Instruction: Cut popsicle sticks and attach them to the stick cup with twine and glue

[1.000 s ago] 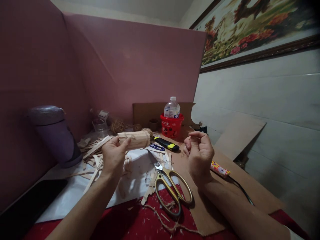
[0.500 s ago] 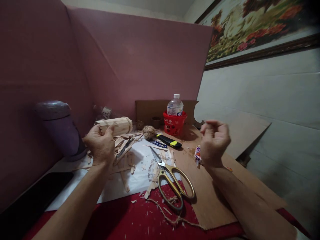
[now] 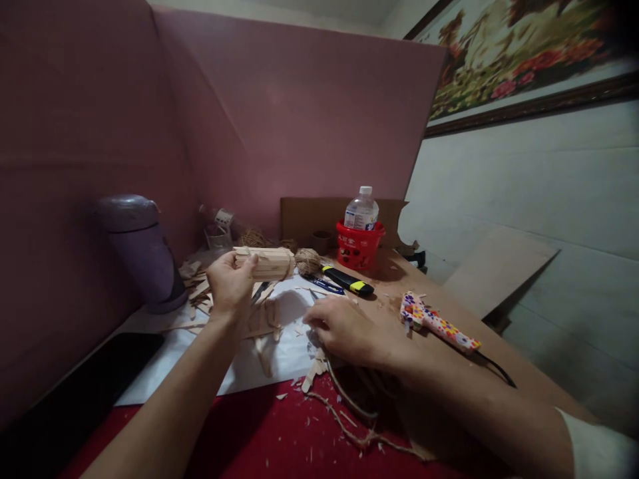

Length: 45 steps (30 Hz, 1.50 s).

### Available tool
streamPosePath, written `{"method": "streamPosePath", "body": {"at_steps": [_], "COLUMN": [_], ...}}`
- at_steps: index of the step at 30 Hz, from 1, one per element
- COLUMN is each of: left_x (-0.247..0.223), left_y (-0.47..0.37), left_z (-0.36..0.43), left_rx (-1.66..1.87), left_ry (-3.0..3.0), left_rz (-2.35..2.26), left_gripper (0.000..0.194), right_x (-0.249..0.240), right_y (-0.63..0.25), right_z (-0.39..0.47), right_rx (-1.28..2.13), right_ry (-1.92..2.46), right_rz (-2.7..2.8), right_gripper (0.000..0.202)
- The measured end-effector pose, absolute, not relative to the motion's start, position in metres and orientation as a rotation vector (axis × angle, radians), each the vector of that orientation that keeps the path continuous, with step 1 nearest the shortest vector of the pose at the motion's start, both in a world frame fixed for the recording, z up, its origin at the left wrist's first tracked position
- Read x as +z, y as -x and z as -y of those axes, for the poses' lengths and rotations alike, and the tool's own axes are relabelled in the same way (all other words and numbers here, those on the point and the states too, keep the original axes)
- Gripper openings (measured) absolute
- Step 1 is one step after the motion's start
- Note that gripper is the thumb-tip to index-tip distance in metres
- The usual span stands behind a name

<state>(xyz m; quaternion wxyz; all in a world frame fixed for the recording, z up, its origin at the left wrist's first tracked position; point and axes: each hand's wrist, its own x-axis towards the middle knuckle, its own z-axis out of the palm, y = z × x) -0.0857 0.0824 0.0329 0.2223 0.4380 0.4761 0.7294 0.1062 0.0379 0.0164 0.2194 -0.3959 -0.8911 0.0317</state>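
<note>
My left hand [image 3: 232,283] is closed round one end of a bundle of flat wooden sticks [image 3: 269,263], held sideways above the white sheet, with twine tied round it. My right hand [image 3: 344,329] is low over the large scissors [image 3: 344,389], covering most of them; its fingers are curled, and whether they grip anything is hidden. Behind the hands lie a ball of twine [image 3: 307,261] and a black-and-yellow cutter [image 3: 348,281]. Loose sticks [image 3: 315,370] and scraps are scattered on the white sheet [image 3: 234,379].
A purple bottle [image 3: 142,253] and a dark flat object [image 3: 100,379] are on the left. At the back is a red bucket [image 3: 359,245] holding a plastic bottle [image 3: 363,209]. A flower-patterned glue gun [image 3: 436,322] with a cord lies on the brown board at right.
My right hand has come down and left from above the glue gun to the scissors. The bundle has moved right with my left hand. The view has shifted slightly left.
</note>
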Motion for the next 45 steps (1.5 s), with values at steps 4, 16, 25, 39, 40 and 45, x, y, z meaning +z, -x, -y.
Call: {"method": "streamPosePath", "body": {"at_steps": [4, 16, 25, 39, 40, 45], "left_x": [0.027, 0.024, 0.022, 0.023, 0.023, 0.026], "left_y": [0.085, 0.077, 0.075, 0.077, 0.077, 0.07], "left_z": [-0.087, -0.085, -0.085, -0.085, -0.085, -0.076], "left_rx": [2.05, 2.032, 2.012, 1.979, 1.965, 1.864], "left_ry": [-1.236, -1.266, -1.26, -1.235, -1.24, -1.284], "left_rz": [-1.338, -1.37, -1.377, -1.364, -1.357, -1.306], "left_gripper": [0.022, 0.021, 0.023, 0.023, 0.023, 0.021], "right_x": [0.015, 0.01, 0.024, 0.014, 0.017, 0.024], "right_y": [-0.085, -0.095, -0.113, -0.103, -0.108, -0.131], "right_z": [-0.039, -0.045, -0.049, -0.046, -0.048, -0.052], "right_rx": [-0.104, 0.021, 0.255, 0.399, 0.564, 1.612], "right_ry": [1.131, 1.111, 1.093, 0.983, 0.962, 0.652], "right_rz": [2.621, 2.624, 2.521, 2.469, 2.37, 1.552], "right_gripper": [0.018, 0.017, 0.022, 0.008, 0.007, 0.029]}}
